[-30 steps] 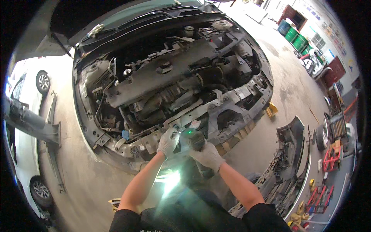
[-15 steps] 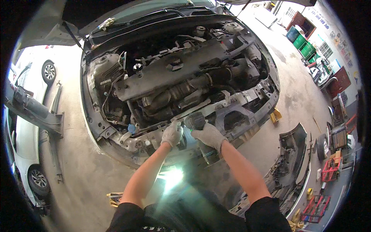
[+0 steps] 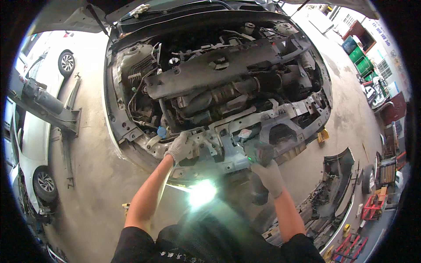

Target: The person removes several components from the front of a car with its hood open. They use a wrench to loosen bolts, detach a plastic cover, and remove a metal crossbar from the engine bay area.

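Note:
My right hand point(image 3: 269, 179), in a light work glove, is closed round the grip of a dark cordless power tool point(image 3: 264, 153). A small green light glows on the tool, which is over the front edge of the car, and its bit end is not clearly visible. Farther left, my gloved left hand point(image 3: 179, 148) rests at the metal front crossmember point(image 3: 228, 165) with its fingers curled; whatever is in them is hidden. Just beyond that hand is a blue round cap point(image 3: 162, 132). Behind the crossmember, the dusty engine cover point(image 3: 210, 70) lies in the open engine bay.
A bright lamp glare point(image 3: 202, 193) shines below the crossmember. A removed bumper point(image 3: 335, 188) lies on the floor at the right, near red racks point(image 3: 373, 206). A lift post arm point(image 3: 48, 105) and a white car point(image 3: 41, 131) stand on the left. Green drums point(image 3: 362, 61) stand far right.
My hands have moved apart: the left one leftward along the crossmember, the right one rightward and lower with the power tool. The whole view has shifted, so the car appears farther right and higher.

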Motion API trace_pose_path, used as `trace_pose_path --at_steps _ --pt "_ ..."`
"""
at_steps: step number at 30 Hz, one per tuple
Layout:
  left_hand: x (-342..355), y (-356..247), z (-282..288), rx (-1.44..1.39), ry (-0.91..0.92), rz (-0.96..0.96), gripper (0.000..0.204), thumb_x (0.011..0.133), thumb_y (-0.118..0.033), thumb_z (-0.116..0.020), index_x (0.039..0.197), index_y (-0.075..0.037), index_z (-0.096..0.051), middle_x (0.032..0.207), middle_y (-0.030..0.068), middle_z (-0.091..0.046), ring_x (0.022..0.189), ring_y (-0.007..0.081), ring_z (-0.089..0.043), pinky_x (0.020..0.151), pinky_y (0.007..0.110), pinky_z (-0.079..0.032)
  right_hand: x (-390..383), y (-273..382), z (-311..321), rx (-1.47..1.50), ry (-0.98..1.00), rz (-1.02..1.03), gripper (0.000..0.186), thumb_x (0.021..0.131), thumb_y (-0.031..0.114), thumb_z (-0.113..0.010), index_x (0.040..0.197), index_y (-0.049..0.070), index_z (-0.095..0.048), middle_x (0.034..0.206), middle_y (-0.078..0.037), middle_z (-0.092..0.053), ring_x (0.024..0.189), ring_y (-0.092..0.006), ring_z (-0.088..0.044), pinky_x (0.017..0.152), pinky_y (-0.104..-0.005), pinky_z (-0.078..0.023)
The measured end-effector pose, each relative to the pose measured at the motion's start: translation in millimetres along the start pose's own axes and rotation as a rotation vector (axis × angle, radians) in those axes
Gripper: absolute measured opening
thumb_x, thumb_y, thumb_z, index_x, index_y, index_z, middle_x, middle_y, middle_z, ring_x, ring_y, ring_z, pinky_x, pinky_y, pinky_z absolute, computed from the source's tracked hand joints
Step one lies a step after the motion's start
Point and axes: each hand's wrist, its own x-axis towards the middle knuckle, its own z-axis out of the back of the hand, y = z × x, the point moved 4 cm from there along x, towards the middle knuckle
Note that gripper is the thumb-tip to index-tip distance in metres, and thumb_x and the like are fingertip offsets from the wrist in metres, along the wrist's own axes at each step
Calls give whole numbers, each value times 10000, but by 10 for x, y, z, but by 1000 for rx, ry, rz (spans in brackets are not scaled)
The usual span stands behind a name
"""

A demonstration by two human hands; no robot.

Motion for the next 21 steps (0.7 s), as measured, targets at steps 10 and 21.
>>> trace_pose_path --at_steps 10,21 --pt "-101 -436 -57 -223 194 145 322 969 -253 -561 1212 -68 -660 968 102 -694 882 183 -646 763 333 -523 -550 -517 129 153 -15 48 314 855 186 -727 1115 20 -666 929 -38 -688 775 -138 -639 700 -337 -520" --pt "263 -681 -438 -608 177 95 260 949 -186 -544 1124 -17 -635 919 71 -666 734 115 -593 593 274 -502 -1084 -691 538 213 -203 124 299 825 75 -685 1124 62 -687 983 -29 -686 867 -139 -629 760 -330 -516"
